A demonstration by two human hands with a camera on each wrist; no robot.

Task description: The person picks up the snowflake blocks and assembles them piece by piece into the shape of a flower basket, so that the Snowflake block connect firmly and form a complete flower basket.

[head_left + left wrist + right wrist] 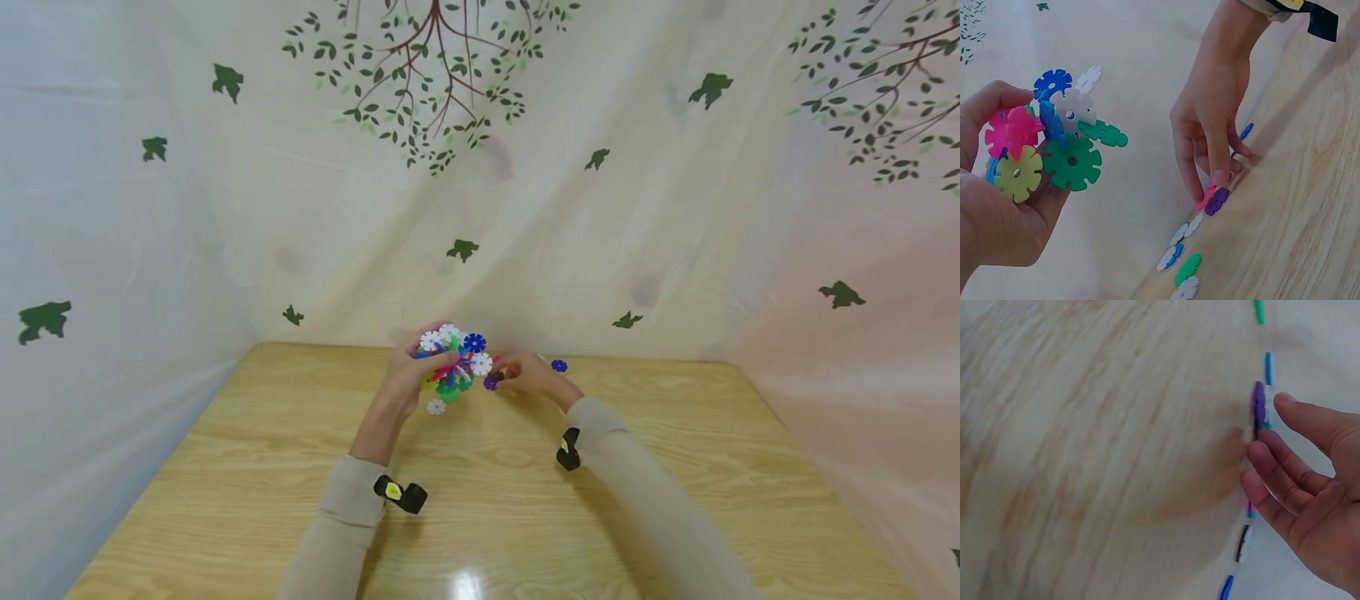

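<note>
A cluster of interlocking snowflake discs (452, 385), in white, blue, green, pink and yellow, is held up over the table by my left hand (405, 377). In the left wrist view a green disc (1060, 176) and a yellow disc (1017, 181) face outward from it. My right hand (531, 375) reaches low to the loose discs near the table's back edge. Its fingertips come right down at a purple disc (1217, 202) and a pink disc (1205, 200). In the right wrist view the thumb and fingers (1263, 461) are spread apart, with nothing between them.
Loose discs lie in a row along the back of the wooden table (480, 500), among them a green disc (1188, 270), a white disc (1186, 289) and a blue disc (559, 366). A pale cloth (525, 275) with printed leaves hangs behind.
</note>
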